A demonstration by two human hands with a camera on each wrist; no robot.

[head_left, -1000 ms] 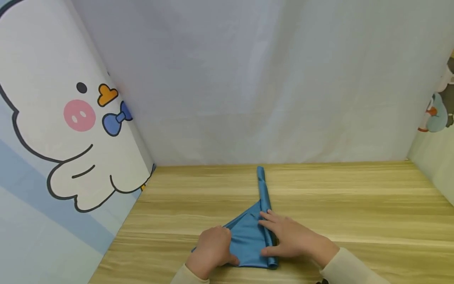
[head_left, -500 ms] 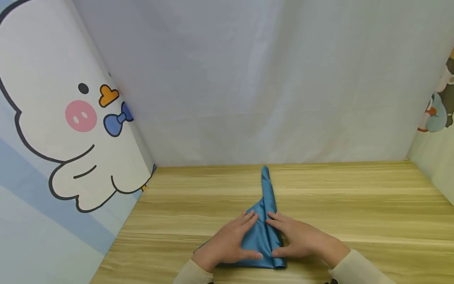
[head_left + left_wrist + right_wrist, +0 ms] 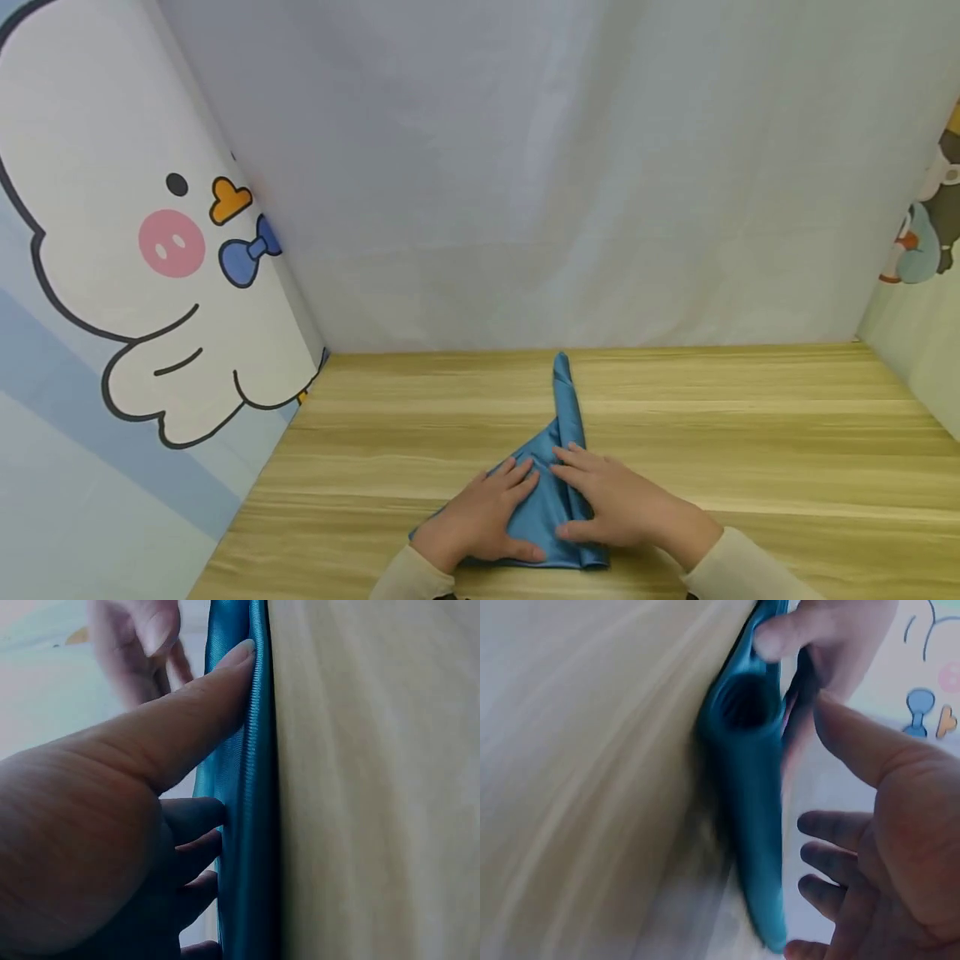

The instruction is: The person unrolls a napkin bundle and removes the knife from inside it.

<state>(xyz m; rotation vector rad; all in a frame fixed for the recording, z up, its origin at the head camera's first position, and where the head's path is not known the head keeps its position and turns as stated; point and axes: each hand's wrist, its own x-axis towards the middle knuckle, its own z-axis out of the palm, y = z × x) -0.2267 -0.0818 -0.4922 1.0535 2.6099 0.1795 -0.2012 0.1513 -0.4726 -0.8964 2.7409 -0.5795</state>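
A shiny blue cloth (image 3: 543,521) lies on the table, a triangular flat part with a roll (image 3: 566,404) along its right side. The roll's thin end points away from me. My left hand (image 3: 480,518) rests on the flat part with straight, spread fingers; in the left wrist view its thumb (image 3: 214,694) touches the cloth near the front edge. Over the roll is my right hand (image 3: 618,504), fingers extended. The right wrist view shows the roll's hollow near end (image 3: 746,705), with the right fingers (image 3: 829,862) apart from it.
The wood-grain table (image 3: 750,433) extends on both sides of the cloth. A pale curtain-like backdrop (image 3: 525,183) stands along its back edge. Panels with cartoon pictures flank it, a white cartoon figure (image 3: 97,250) on the left.
My left hand has let go of the cloth's left part, opened and shifted right onto its flat area. The roll sits slightly farther right. My right hand went right, then back left over it.
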